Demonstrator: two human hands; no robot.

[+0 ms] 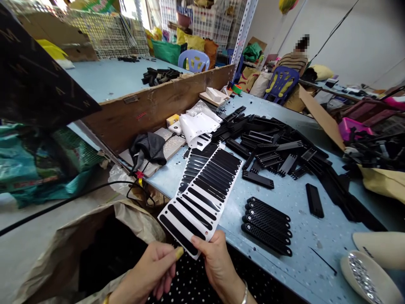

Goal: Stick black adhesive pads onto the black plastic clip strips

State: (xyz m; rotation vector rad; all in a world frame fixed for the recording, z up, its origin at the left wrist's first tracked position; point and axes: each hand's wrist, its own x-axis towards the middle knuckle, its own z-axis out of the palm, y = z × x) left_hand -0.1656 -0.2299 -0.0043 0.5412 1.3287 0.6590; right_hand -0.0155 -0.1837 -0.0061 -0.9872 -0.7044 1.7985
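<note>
A white backing sheet (196,228) with rows of long black strip stickers (186,221) slopes from the table's edge towards me. My right hand (218,261) grips its near corner, thumb on top. Close to the sheet's lower left edge is my left hand (158,264), fingers curled and thumb against the index finger. A yellow cover sits on that thumb tip; what the fingers pinch, if anything, is hidden. Another sticker sheet (190,169) lies partly beneath the first. On the table to the right, several black textured strips with metal rivets (267,228) lie stacked side by side.
Loose black plastic pieces (268,145) are heaped across the blue table (221,234). A bowl of small metal parts (363,274) stands at the right edge. Left below is an open paper sack (57,249) with dark contents. A wooden partition (152,101) borders the table; a person (292,61) sits far back.
</note>
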